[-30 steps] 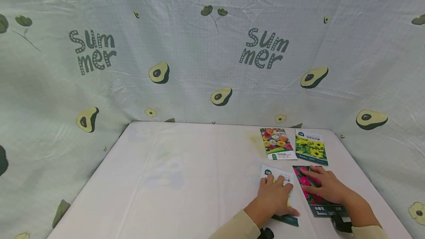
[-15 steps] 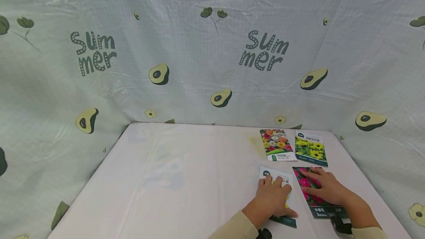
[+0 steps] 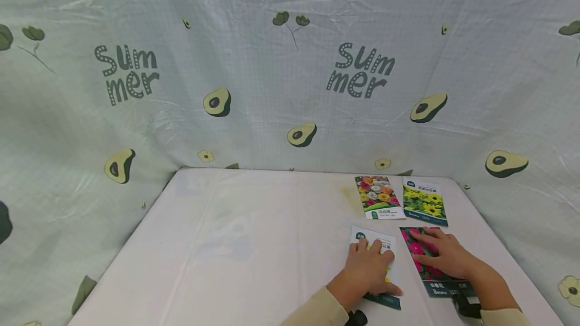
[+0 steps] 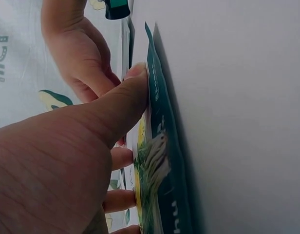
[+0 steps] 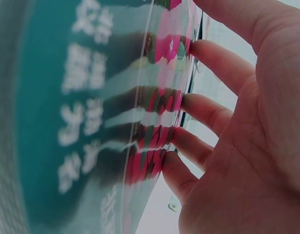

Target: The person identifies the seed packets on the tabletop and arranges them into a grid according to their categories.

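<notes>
My left hand (image 3: 369,267) rests with spread fingers on a white seed packet (image 3: 382,300) with yellow flowers and a dark green bottom strip. In the left wrist view, its thumb and fingertips press the face of this packet (image 4: 162,146), which lies along the white tabletop. To the right, my right hand (image 3: 448,255) lies on a pink-flower seed packet (image 3: 435,284) and covers part of its picture. The right wrist view has its separate fingertips touching the glossy pink-flower packet (image 5: 52,122).
Behind the hands lie two more packets: one with mixed-colour flowers (image 3: 379,196) and one with yellow flowers (image 3: 425,201). They sit side by side near the back edge of the white table (image 3: 254,265). A patterned cloth (image 3: 272,74) hangs behind it.
My left hand and the packet under it have slid slightly to the left, widening the gap to the pink-flower packet. The right hand stays in place.
</notes>
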{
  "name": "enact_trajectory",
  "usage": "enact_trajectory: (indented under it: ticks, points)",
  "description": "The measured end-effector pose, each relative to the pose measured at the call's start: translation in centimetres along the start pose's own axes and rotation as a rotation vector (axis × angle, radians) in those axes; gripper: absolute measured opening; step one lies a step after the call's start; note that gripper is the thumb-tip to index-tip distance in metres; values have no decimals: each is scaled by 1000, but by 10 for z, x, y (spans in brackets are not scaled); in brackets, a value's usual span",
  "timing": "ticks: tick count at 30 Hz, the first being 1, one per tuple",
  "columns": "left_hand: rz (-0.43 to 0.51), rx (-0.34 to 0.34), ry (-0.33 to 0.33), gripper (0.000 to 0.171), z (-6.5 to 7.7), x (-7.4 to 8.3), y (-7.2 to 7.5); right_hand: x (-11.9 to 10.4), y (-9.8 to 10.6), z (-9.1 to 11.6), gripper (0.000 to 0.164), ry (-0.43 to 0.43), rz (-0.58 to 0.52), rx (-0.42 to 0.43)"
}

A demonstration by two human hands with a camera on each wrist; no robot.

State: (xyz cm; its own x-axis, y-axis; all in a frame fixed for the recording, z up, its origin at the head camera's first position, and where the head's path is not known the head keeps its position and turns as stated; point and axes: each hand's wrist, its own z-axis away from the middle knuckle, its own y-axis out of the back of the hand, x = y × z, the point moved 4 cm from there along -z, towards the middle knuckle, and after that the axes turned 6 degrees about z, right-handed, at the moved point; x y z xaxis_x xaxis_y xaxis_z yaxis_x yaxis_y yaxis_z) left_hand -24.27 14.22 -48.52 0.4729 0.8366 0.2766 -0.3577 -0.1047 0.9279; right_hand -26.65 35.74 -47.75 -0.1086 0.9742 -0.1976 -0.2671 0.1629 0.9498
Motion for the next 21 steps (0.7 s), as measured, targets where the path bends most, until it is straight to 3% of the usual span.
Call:
enact_trajectory:
  ticks: [21]
  points:
    - [-12,20,4,72,10,-14,2,3,-2,0,84,8,-9,6]
